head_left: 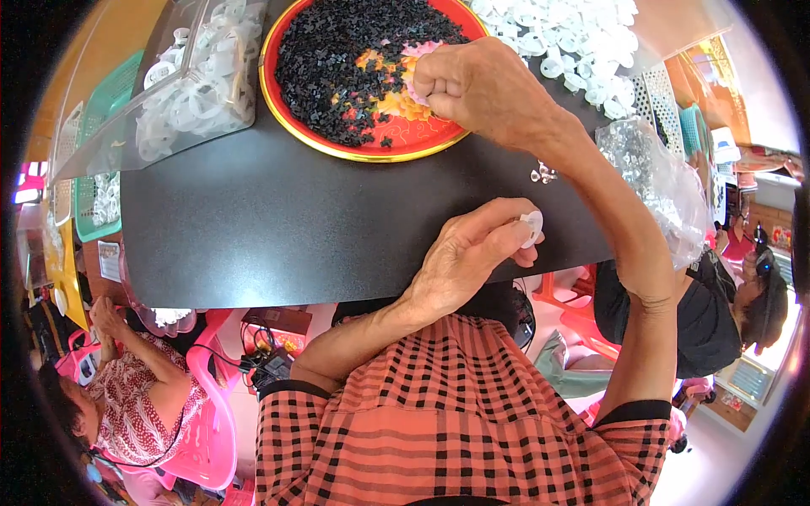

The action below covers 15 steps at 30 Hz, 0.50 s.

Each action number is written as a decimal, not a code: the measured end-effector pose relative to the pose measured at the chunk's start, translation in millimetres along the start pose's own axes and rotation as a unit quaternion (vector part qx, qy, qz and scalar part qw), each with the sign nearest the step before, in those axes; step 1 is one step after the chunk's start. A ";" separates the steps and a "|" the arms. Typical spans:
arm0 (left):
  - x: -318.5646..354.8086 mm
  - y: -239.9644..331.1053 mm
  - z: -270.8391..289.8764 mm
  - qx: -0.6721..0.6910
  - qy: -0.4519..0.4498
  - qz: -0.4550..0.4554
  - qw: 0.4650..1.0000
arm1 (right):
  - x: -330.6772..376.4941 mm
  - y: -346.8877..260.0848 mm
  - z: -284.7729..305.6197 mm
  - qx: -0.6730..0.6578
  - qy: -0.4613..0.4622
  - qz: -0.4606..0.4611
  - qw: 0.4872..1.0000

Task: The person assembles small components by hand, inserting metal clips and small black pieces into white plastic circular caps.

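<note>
My left hand [468, 249] pinches a small round white plastic piece [531, 226] between thumb and fingers, just above the table near its front edge. Over the right side of a round red tray with a gold rim [371, 155], my right hand [481, 88] is closed with its fingers curled under. Whatever those fingers may hold is hidden. Heaped in the tray are many small black pieces [329, 76], and its flowered bottom shows beside my right hand. A few tiny clear pieces [542, 174] lie on the table below my right wrist.
A clear box [240, 110] of white plastic parts stands at the left. White parts [582, 42] are piled at the far right, near a clear bag [650, 177] of small pieces. The dark table [211, 228] ends close to my body. Other people sit at left [143, 388] and right [717, 312].
</note>
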<state>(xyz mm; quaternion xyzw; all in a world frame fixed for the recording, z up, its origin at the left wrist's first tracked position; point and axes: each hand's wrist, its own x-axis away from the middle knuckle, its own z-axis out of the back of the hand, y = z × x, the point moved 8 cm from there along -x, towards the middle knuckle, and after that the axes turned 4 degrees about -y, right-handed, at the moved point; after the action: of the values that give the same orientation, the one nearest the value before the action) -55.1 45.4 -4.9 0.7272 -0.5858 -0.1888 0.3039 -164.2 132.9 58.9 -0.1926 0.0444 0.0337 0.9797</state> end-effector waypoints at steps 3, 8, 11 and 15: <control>-0.2 -1.0 0.0 0.012 -0.002 -0.005 1.000 | 1.5 -1.4 2.1 -0.021 0.005 0.006 1.000; 0.4 -4.0 0.9 0.009 -0.027 0.009 1.000 | -3.4 3.2 -4.2 -0.040 -0.011 0.031 0.999; 0.0 -5.2 1.7 0.004 -0.023 0.015 1.000 | -4.4 4.0 -6.7 -0.035 -0.026 0.037 0.998; 0.1 -4.3 0.9 0.014 -0.025 0.005 1.000 | -4.8 2.4 -4.5 -0.053 -0.034 0.032 0.997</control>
<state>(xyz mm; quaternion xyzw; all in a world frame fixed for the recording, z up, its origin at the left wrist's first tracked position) -52.5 45.7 -8.5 0.7234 -0.5996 -0.1973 0.2797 -169.5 133.2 54.4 -0.2418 0.0154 0.0737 0.9674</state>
